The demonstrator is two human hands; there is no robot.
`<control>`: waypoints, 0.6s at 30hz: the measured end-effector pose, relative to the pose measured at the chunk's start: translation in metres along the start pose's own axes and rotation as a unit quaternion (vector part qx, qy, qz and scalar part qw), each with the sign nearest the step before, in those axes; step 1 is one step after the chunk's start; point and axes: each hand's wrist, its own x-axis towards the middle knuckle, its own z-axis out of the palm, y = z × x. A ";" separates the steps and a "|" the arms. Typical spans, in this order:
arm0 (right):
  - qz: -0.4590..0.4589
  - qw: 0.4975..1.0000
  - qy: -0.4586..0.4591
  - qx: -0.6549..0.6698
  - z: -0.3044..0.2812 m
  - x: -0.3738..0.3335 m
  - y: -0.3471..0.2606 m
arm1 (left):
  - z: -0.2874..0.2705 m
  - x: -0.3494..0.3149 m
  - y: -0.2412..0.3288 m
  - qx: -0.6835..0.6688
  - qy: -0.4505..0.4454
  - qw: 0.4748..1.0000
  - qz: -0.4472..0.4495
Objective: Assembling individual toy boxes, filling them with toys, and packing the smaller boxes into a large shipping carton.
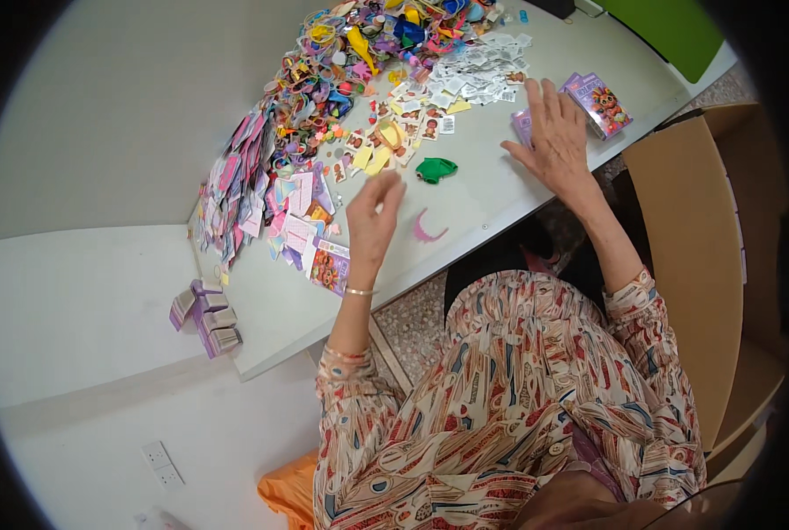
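My left hand (375, 221) hovers over the table with its fingers curled into a pinch; anything between the fingertips is hidden. Just to its right lies a thin pink toothed crescent (429, 228), and beyond that a crumpled green item (436, 170), perhaps a balloon. My right hand (555, 141) is held flat with thumb and fingers apart, holding nothing. It partly covers a small purple box (522, 125). Beside its fingers is a purple printed carton (599, 106). Another purple printed packet (329, 267) lies by my left wrist.
Small colourful trinkets (332, 79) form a large heap at the back left. Nearer are white paper slips (481, 69), picture cards (407, 124) and stacked purple-pink cards (235, 177). Purple boxes (207, 318) stand at the left end. An open cardboard box (686, 212) is at my right.
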 end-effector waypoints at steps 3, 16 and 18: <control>-0.068 0.989 -0.045 0.127 -0.001 -0.009 -0.025 | -0.009 -0.034 0.006 0.125 -0.045 0.991 -0.001; -0.145 0.947 -0.175 0.227 0.011 -0.049 -0.067 | -0.130 -0.006 -0.074 0.354 0.170 0.920 -0.007; -0.154 0.947 -0.179 0.220 0.009 -0.048 -0.068 | -0.129 0.007 -0.086 0.365 0.193 0.911 0.005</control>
